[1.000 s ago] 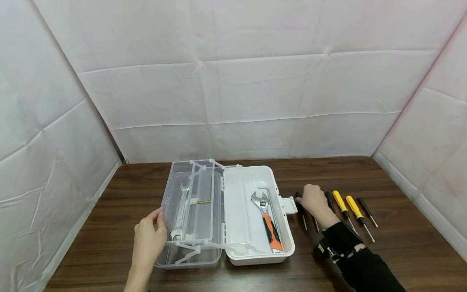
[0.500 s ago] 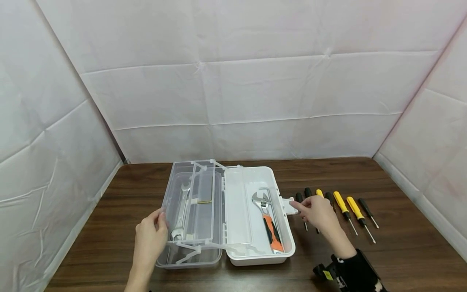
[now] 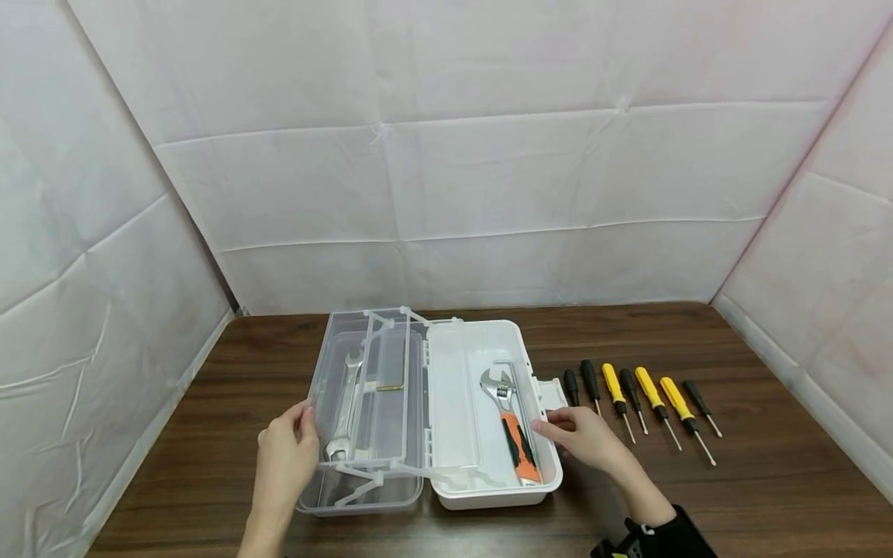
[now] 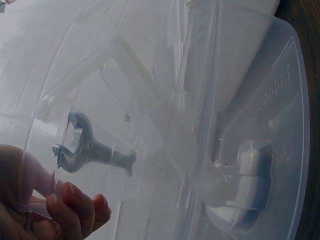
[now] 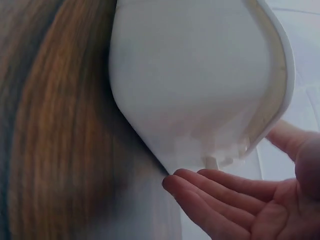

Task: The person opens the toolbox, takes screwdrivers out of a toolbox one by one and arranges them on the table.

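Observation:
My left hand (image 3: 284,457) pinches the left edge of a clear plastic tray (image 3: 389,434), raised on hinged arms over the opened clear lid of a toolbox. Under the thumb and fingers in the left wrist view is the tray's corner (image 4: 37,202). A wrench (image 3: 346,407) and a small brass-coloured piece (image 3: 389,387) lie in the tray. My right hand (image 3: 584,439) is at the right wall of the white toolbox base (image 3: 498,341). In the right wrist view its fingers extend along the outer wall (image 5: 190,65), thumb by the rim. An orange-handled adjustable wrench (image 3: 512,434) and a hex key (image 3: 518,387) lie inside.
Several screwdrivers line up right of the box, with black handles (image 3: 589,378) and yellow handles (image 3: 649,387). A white latch (image 3: 551,394) sticks out from the base's right side. White cloth walls (image 3: 488,178) enclose the wooden table (image 3: 767,480).
My right hand has moved left and towards me, from the screwdrivers to the box's right wall, exposing the whole row. My left hand stays on the tray edge.

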Available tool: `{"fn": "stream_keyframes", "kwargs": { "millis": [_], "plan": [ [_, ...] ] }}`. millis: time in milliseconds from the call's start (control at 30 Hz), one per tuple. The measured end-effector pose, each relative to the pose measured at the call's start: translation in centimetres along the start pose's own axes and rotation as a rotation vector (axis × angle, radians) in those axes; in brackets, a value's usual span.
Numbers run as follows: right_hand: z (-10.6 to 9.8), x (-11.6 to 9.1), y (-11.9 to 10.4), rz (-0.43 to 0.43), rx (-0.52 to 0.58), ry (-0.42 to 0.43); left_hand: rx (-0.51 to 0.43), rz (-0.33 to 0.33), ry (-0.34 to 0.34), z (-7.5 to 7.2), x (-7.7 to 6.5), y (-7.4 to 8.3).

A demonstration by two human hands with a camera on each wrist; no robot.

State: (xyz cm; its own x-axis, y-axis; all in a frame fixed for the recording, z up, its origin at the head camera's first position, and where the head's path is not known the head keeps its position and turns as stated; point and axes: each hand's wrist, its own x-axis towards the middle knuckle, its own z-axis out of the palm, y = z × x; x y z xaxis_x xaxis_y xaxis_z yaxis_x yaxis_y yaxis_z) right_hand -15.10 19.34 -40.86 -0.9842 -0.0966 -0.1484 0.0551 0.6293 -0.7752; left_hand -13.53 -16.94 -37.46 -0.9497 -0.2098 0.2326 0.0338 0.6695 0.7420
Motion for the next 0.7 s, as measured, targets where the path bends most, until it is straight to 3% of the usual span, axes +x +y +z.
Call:
{"fn": "stream_keyframes", "kwargs": {
  "millis": [233,500,700],
  "plan": [
    [0.2,0.0,0.4,-0.119,0.091,-0.158,0.002,-0.009,-0.017,0.0,0.0,0.0],
    [0.4,0.2,0.5,-0.165,0.073,-0.156,0.019,-0.006,-0.042,-0.4,0.0,0.0],
    [0.3,0.2,0.7,-0.176,0.071,-0.156,-0.084,-0.051,-0.117,-1.2,0.3,-0.6]
  ]
}}
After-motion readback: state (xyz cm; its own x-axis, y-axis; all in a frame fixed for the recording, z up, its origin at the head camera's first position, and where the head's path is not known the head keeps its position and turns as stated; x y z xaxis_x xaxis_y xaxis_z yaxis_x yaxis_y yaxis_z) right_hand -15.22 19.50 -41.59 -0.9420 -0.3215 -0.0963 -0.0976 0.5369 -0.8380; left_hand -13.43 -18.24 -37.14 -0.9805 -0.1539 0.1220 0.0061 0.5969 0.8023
